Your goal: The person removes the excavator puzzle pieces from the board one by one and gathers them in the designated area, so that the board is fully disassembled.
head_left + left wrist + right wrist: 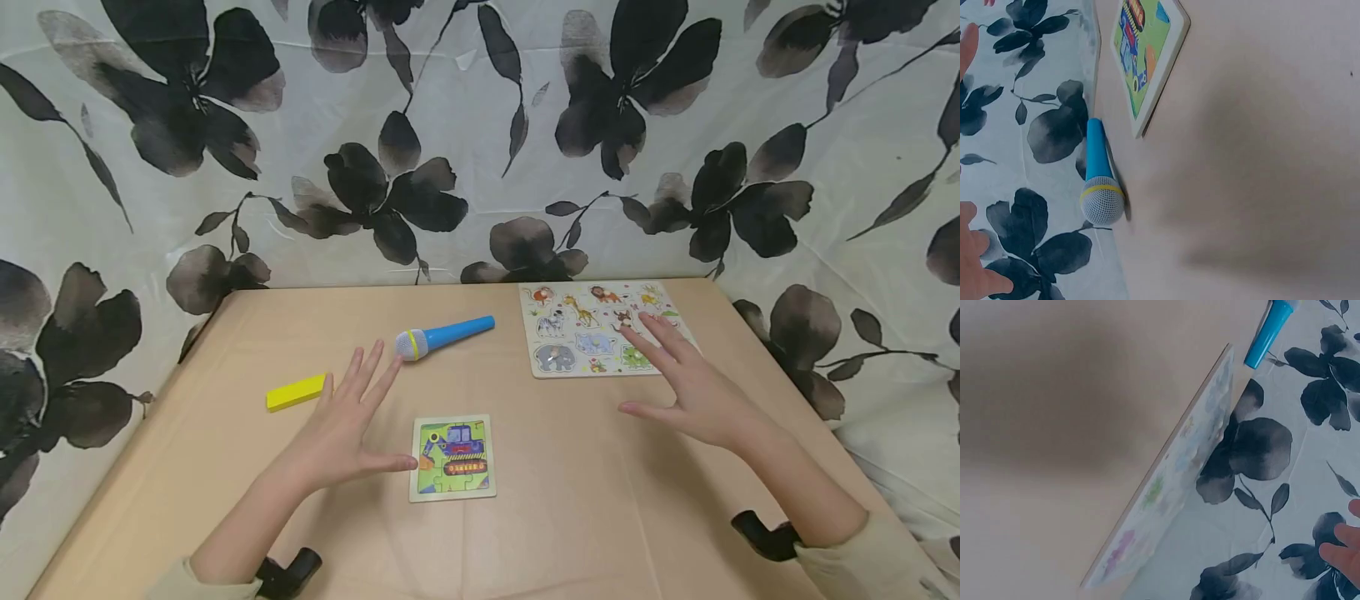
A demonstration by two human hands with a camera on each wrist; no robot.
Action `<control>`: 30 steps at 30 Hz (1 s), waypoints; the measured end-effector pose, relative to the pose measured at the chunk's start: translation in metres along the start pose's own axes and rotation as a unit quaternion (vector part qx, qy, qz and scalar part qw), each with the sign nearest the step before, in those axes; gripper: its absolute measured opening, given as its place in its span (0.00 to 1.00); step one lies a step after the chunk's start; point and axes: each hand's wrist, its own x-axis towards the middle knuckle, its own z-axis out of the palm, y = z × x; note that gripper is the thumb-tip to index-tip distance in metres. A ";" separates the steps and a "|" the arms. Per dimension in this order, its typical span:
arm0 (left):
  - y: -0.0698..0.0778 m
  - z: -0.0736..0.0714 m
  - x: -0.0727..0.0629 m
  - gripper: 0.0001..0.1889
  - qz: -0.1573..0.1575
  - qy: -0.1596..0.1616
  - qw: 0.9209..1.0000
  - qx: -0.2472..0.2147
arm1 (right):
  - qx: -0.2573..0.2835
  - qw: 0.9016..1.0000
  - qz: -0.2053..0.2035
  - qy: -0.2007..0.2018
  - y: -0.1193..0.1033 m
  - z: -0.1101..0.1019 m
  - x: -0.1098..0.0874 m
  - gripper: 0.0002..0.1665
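Head view: two hands, palms toward the table (555,508), apart from each other.
Left hand (337,442): released, fingers spread, holding nothing; its thumb overlaps the puzzle's left edge from above, though the left wrist view shows a gap.
Right hand (697,400): also released, fingers fanned over the board's near right part, gripping nothing.
Puzzle (453,458): flat on the table between the hands, nearest the person, with a vehicle on green.
Board (600,327): flat at the table's far right, covered in animals.
Mic (453,333): blue, lying beyond the puzzle, its grey head pointing left.
Block (295,392): yellow, left of the mic, its right end beside the left fingers.
Cloth (480,125): white with dark flowers, behind the table.
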 end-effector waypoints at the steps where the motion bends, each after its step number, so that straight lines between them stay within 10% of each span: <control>1: 0.000 0.001 -0.001 0.64 -0.003 0.001 1.000 -0.009 | -0.002 1.000 -0.001 -0.003 -0.001 0.001 0.000 0.54; 17: 0.003 0.017 -0.009 0.64 -0.044 -0.027 0.988 -0.149 | 0.034 0.998 -0.048 -0.037 -0.028 0.024 0.016 0.51; 30: 0.010 0.032 -0.010 0.62 -0.061 -0.023 0.962 -0.266 | 0.070 0.992 -0.079 -0.076 -0.051 0.051 0.031 0.48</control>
